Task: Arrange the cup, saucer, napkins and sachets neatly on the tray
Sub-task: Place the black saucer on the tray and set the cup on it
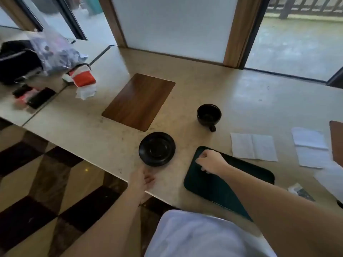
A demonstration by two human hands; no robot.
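Observation:
A dark green tray [246, 173] lies near the table's front edge. My right hand [209, 161] rests on the tray's far left corner with fingers curled; whether it grips the rim is unclear. A black saucer [157, 148] sits left of the tray, and my left hand [143, 179] hovers open just in front of it at the table edge. The black cup [209, 115] stands empty behind the tray, handle toward me. White napkins [253, 146] [310, 145] lie unfolded to the right. A sachet [300, 191] lies at the tray's right end.
A wooden board [139, 102] lies behind the saucer. At far left are a black bag [16, 62], a plastic bag [55, 52], an orange-and-white packet [83, 78] and a phone [40, 98]. Another wooden board [336, 141] shows at the right edge.

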